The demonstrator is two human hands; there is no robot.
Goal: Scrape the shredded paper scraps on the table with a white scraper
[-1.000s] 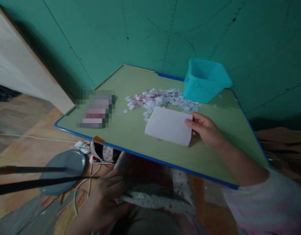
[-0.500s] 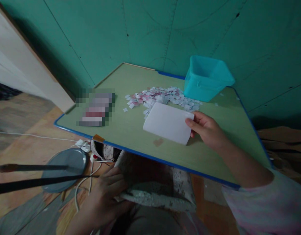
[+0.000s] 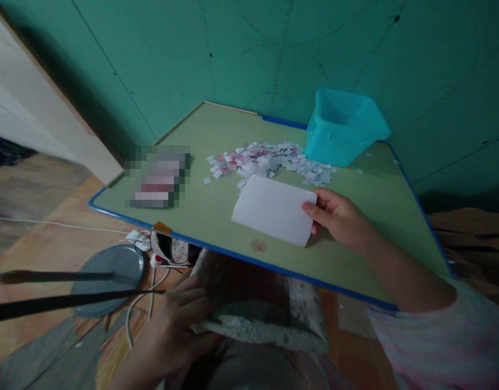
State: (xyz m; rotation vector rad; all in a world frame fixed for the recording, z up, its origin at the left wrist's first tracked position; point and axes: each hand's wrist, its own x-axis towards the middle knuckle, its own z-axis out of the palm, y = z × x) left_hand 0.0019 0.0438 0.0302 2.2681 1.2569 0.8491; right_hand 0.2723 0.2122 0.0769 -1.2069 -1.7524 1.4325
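My right hand (image 3: 334, 216) pinches the right edge of a blank white sheet of paper (image 3: 274, 211) between thumb and fingers, tilted above the table. Just behind it lies a heap of small white and pinkish paper scraps (image 3: 269, 160). Below the table's front edge, my left hand (image 3: 180, 319) has its fingers curled at the left end of a whitish, speckled edge (image 3: 266, 331). Shadow hides whether that edge or something else is in its grip.
A turquoise plastic bin (image 3: 342, 130) stands at the back right of the green table (image 3: 355, 271). A pixelated flat object (image 3: 160, 179) lies at the left. On the floor are a grey round lid-like object (image 3: 107, 281) and white cables (image 3: 130, 319). A green wall (image 3: 233, 49) rises behind.
My right hand has moved the sheet slightly left and nearer to me. The left hand stays where it was.
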